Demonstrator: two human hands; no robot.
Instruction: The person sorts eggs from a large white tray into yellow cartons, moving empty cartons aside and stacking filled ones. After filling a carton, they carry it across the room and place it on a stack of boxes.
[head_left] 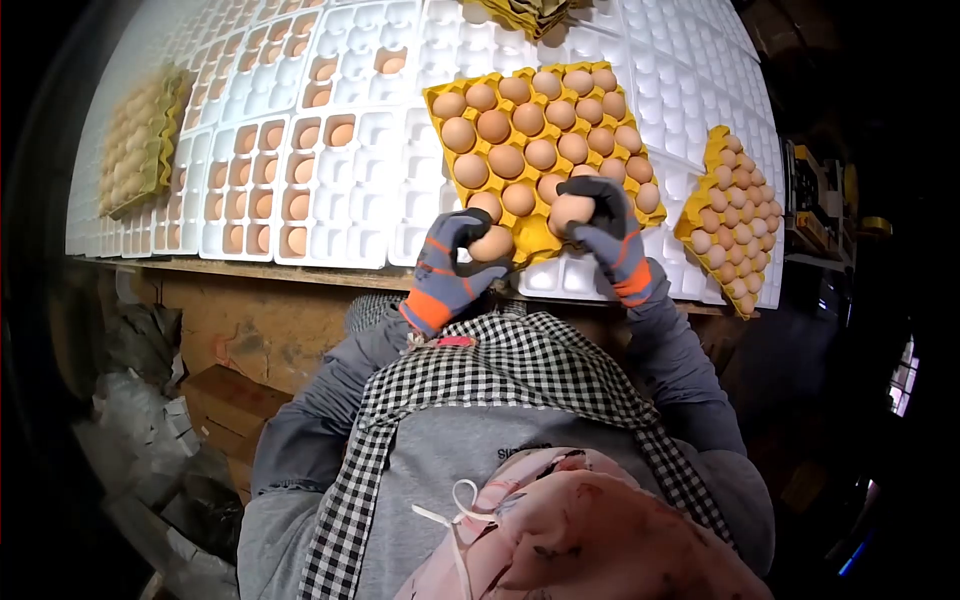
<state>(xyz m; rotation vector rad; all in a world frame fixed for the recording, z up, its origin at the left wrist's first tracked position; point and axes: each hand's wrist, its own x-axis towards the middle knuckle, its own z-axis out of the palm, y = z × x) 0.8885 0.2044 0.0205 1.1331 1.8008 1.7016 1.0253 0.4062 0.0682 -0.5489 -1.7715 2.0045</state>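
Yellow egg tray, one, set with brown eggs, laid over white moulded trays. At its seven o'clock: one egg, cupped by the half-closed left hand. At its five o'clock: second egg, gripped by the half-closed right hand.

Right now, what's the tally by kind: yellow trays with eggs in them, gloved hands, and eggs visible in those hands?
Yellow trays with eggs: 3 (middle tray, far-right tray, far-left tray)
Gloved hands: 2 (left hand, right hand)
Eggs in hand: 2 (left egg, right egg)
Total: 7
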